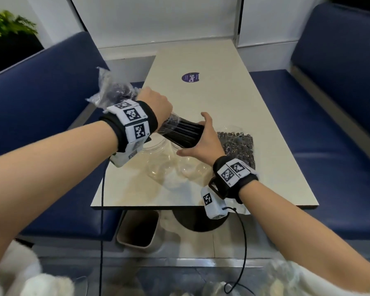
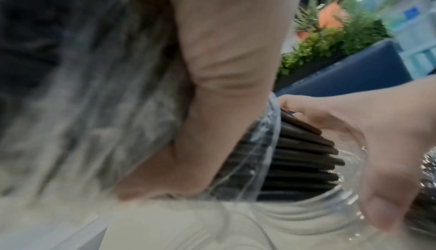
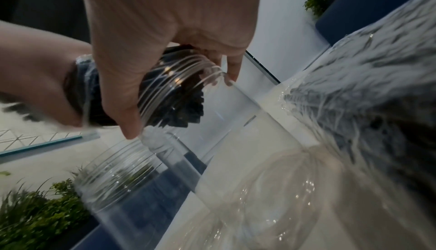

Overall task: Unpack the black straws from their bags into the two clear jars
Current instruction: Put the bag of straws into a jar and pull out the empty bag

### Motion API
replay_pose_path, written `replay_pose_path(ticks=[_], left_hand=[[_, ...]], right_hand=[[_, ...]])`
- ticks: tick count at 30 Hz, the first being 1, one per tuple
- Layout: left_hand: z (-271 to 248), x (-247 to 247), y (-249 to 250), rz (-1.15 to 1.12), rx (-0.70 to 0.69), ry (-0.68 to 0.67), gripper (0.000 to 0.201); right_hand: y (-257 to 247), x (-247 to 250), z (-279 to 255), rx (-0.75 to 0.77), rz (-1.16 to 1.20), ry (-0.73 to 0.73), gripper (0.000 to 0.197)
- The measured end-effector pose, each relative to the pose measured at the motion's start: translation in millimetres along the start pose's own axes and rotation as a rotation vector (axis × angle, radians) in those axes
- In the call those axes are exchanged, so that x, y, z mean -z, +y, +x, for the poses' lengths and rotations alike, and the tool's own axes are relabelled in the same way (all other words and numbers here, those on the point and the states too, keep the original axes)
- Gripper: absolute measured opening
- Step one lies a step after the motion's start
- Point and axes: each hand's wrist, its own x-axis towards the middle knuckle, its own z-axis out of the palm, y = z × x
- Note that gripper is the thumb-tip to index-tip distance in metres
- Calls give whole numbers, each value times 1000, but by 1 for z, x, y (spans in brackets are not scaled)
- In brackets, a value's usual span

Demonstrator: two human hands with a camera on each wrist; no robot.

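- Head view: the left hand point(image 1: 156, 104) is clenched round a clear bag point(image 1: 115, 90) of black straws point(image 1: 184, 133), held tilted above the table point(image 1: 201, 99), the crumpled closed end of the bag sticking up to the left.
- The bare straw ends poke out of the bag's open mouth toward the right hand point(image 1: 203, 142).
- The right hand has thumb and fingers spread wide and cups the straw bundle at the mouth of a jar point(image 1: 192, 165); I cannot tell here whether it grips the straws or the rim.
- Two clear jars stand side by side on the table below the hands, the left jar point(image 1: 156, 159) just beside the right one.
- A second bag point(image 1: 237, 146), full of straws, lies on the table just right of the right hand.
- A purple sticker point(image 1: 190, 77) sits farther up the table; a bin point(image 1: 137, 229) stands on the floor under the near edge; blue benches point(image 1: 41, 86) flank the table.
- Left wrist view: blurred; the left hand's fingers point(image 2: 224, 48) wrap the bag point(image 2: 94, 123), the straws point(image 2: 304, 160) stick out of the plastic, and the right hand point(image 2: 377, 142) curves round the ends above a jar rim point(image 2: 318, 216).
- Right wrist view: the right hand point(image 3: 165, 30) curls over the threaded jar point(image 3: 235, 123) mouth, straw tips point(image 3: 188, 108) already inside the neck; the left hand point(image 3: 42, 78) grips the bag behind; the other jar point(image 3: 122, 175) stands empty nearby, and the full bag point(image 3: 377, 104) lies at right.
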Motion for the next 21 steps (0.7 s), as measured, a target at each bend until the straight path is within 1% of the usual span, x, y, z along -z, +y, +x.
replay_pose_path(ticks=[1, 4, 7, 9, 10, 11, 16, 18, 21], left_hand=[[3, 3, 4, 49, -17, 14, 22], [9, 9, 13, 141, -28, 41, 21], [12, 13, 15, 201, -25, 32, 20], [11, 17, 15, 257, -34, 36, 20], [11, 18, 16, 285, -40, 38, 20], [11, 18, 17, 308, -48, 39, 20], [14, 16, 38, 387, -114, 42, 26], [15, 13, 44, 404, -137, 61, 28], [13, 15, 36, 408, -142, 101, 33]], right_hand=[[0, -1, 0, 4, -29, 1, 113], [2, -1, -1, 26, -162, 21, 87], [3, 1, -2, 57, -183, -15, 82], [3, 0, -2, 81, -203, -50, 70], [4, -1, -2, 84, -225, -67, 67], [5, -3, -2, 82, -244, -77, 69], [5, -4, -2, 85, -263, -81, 94], [4, -3, -2, 74, -256, -77, 98], [5, -2, -2, 52, -245, -78, 103]])
